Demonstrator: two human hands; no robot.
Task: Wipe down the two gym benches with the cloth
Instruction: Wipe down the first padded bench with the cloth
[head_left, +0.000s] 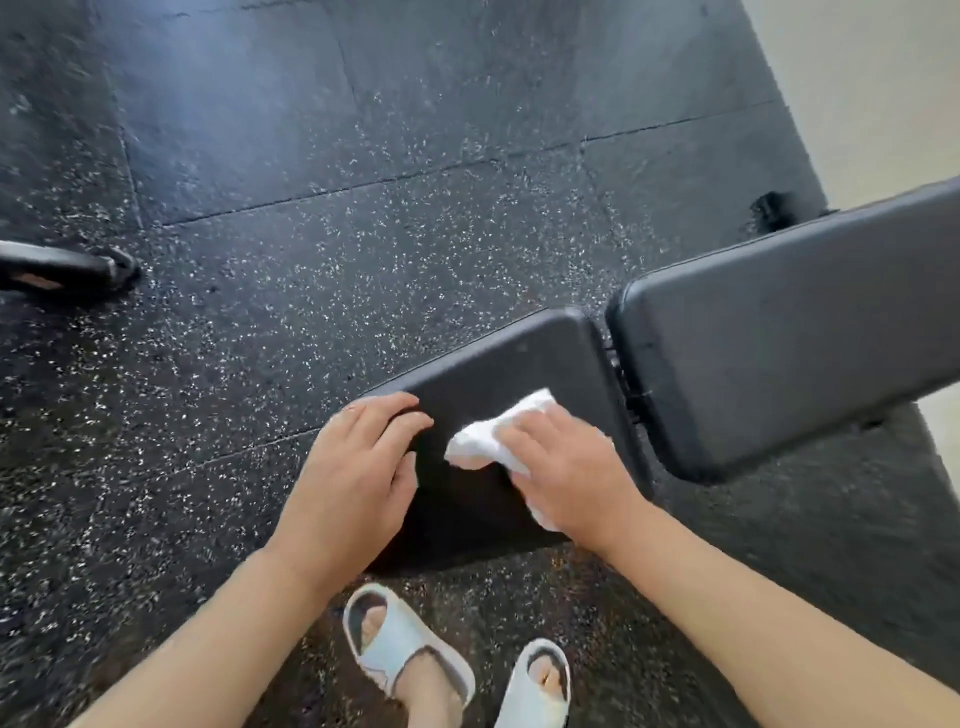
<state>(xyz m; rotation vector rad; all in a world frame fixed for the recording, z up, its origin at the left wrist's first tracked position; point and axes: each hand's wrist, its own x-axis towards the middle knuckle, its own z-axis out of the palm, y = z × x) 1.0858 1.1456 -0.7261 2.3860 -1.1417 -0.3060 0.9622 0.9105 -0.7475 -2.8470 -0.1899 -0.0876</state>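
A black padded gym bench stands in front of me, made of a small seat pad (524, 358) and a longer back pad (779, 338) running off to the right. My right hand (566, 467) presses a crumpled white cloth (498, 431) flat onto the seat pad, with cloth showing in front of the fingers and under the palm. My left hand (358, 467) rests on the seat pad's left edge, its fingers lying over the corner. Only this one bench is in view.
Dark speckled rubber floor tiles (311, 208) spread to the left and beyond. A black metal foot of other equipment (67, 267) lies at the far left. A pale wall (883, 78) rises at the right. My feet in light slide sandals (405, 649) stand just below the seat.
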